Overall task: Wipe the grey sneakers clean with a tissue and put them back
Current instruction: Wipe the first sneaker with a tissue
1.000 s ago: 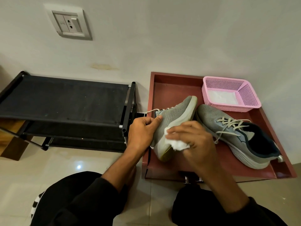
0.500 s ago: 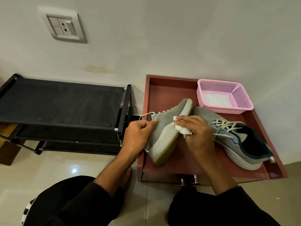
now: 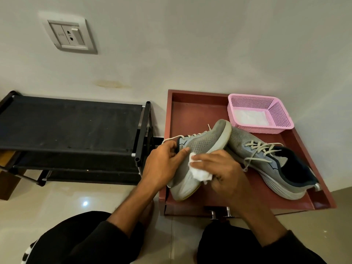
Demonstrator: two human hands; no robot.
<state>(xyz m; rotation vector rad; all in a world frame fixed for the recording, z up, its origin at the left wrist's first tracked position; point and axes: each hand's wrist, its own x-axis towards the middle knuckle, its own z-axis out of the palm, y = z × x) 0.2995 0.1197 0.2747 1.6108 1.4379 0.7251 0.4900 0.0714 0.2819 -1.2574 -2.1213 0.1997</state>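
Observation:
My left hand (image 3: 163,164) grips a grey sneaker (image 3: 203,143) at its collar, holding it tilted on its side with the pale sole facing me. A crumpled white tissue (image 3: 199,173) is pressed against the sneaker's side near the sole by my right hand (image 3: 221,172). The second grey sneaker (image 3: 270,161) lies upright on the red-brown tray (image 3: 190,107), toe toward the wall, just right of the held one.
A pink mesh basket (image 3: 280,113) with white tissues sits at the tray's back right corner. A black shoe rack (image 3: 70,124) stands to the left against the wall. A wall socket (image 3: 69,36) is above it. My knees in black trousers fill the bottom of the view.
My right hand has slid the tissue back down the sneaker's side from near the toe toward the middle of the sole. My left hand keeps the same hold.

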